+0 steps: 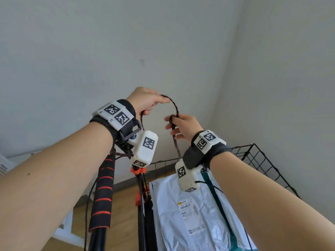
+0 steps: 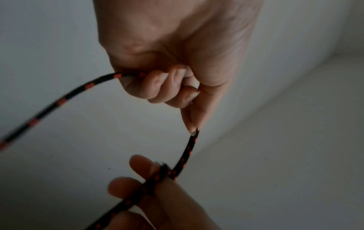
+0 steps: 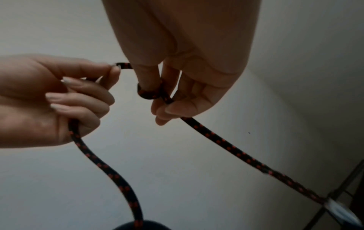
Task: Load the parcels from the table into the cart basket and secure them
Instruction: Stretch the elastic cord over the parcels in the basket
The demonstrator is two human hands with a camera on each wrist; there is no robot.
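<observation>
A black cord with red flecks arches between my two raised hands above the cart. My left hand grips it, fingers curled round it, and one length trails down toward the cart handle. My right hand holds the cord looped round a finger; from there it runs down to the wire basket. White and grey parcels lie in the basket below my wrists.
The cart's black handle with red stripes rises at lower left. Red clamps sit on the cart frame. White walls meet in a corner behind, and wooden floor shows below.
</observation>
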